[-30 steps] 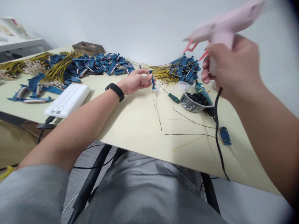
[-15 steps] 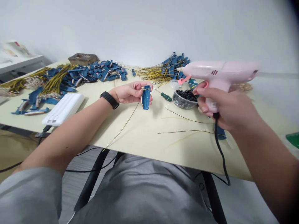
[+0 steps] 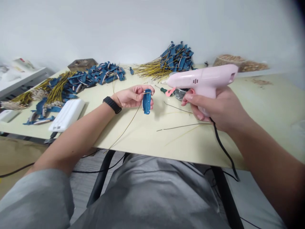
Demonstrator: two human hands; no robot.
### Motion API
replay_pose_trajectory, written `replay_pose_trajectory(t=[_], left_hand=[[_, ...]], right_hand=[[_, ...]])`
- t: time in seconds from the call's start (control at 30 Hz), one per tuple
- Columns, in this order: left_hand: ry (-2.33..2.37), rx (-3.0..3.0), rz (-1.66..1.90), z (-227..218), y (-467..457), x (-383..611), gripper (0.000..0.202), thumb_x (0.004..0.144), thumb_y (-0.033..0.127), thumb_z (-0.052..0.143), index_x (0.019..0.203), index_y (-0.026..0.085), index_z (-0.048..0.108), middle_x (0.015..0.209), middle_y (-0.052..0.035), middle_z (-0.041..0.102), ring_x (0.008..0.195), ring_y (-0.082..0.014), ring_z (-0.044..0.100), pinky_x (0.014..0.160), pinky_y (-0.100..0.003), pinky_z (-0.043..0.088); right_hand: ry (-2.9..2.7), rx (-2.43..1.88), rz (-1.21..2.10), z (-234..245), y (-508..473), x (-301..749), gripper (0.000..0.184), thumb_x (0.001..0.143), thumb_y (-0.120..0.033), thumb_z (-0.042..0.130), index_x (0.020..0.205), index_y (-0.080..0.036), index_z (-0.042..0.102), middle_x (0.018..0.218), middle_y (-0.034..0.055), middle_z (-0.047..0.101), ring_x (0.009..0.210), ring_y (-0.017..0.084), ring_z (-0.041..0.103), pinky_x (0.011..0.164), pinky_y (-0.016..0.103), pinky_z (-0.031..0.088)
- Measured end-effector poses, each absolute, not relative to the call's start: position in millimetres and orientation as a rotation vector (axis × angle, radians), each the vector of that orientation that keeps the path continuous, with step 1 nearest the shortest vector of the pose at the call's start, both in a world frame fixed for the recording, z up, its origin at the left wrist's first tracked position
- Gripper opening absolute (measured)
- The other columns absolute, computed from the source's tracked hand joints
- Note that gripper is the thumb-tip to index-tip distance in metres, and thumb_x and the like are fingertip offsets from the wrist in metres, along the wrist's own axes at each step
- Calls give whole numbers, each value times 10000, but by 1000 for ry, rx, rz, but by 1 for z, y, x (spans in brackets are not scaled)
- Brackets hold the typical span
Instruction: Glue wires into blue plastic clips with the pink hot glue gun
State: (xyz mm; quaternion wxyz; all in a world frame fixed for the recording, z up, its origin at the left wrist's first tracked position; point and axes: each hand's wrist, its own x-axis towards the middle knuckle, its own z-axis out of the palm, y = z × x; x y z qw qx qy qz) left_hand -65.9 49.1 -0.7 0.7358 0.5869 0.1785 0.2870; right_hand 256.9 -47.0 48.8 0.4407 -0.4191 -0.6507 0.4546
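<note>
My left hand (image 3: 132,97) pinches a small blue plastic connector (image 3: 147,101) between fingers and thumb, above the pale table. A thin yellow wire (image 3: 125,130) runs from it down past the table's front edge. My right hand (image 3: 207,106) grips a pink hot glue gun (image 3: 202,79) by its handle, holding it level in the air to the right of the connector. Its nozzle points left, and a black power cord (image 3: 222,146) hangs from the handle's base. The gun partly hides a clear bowl (image 3: 180,93).
Bundles of yellow wires with blue connectors (image 3: 175,58) lie at the back, and more (image 3: 102,73) spread left. A white power bank (image 3: 67,115), a green-handled screwdriver (image 3: 164,90) and loose wires (image 3: 183,126) lie on the table (image 3: 262,95). A brown box (image 3: 82,64) stands at the back.
The glue gun has swung from a tilted position to level and moved left, closer to the connector. My left hand has turned the connector to face up, and the view has tilted up.
</note>
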Motion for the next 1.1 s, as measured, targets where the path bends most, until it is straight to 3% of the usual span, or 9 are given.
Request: replay_pose_trajectory(t=[0.23, 0.77, 0.87, 1.1], left_hand=[[371, 1272, 611, 0, 46, -57, 513, 757, 409, 1106, 1120, 164, 838, 972, -93, 902, 891, -261, 903, 878, -355, 742], [428, 1318, 604, -4, 47, -55, 543, 747, 453, 1101, 1140, 186, 839, 920, -78, 881, 917, -284, 889, 940, -432, 715], [435, 1320, 594, -4, 47, -55, 526, 751, 456, 1099, 1114, 181, 836, 985, -94, 894, 922, -289, 891, 913, -429, 716], [460, 1316, 610, -3, 45, -54, 569, 696, 460, 1127, 1092, 176, 834, 940, -74, 886, 891, -294, 890, 880, -427, 721]], right_hand=[[-1758, -1142, 1104, 50, -49, 254, 330, 896, -450, 975, 793, -244, 737, 504, -20, 540, 425, 125, 415, 387, 303, 320], [-1784, -1284, 1013, 48, -53, 250, 361, 931, -402, 947, 709, -251, 706, 494, 0, 570, 443, 136, 470, 424, 292, 391], [-1794, -1289, 982, 45, -51, 251, 336, 938, -396, 934, 719, -255, 721, 493, 0, 570, 450, 142, 471, 419, 289, 396], [-1796, -1272, 973, 39, -48, 251, 362, 940, -418, 942, 716, -252, 710, 491, 5, 563, 438, 140, 453, 408, 287, 388]])
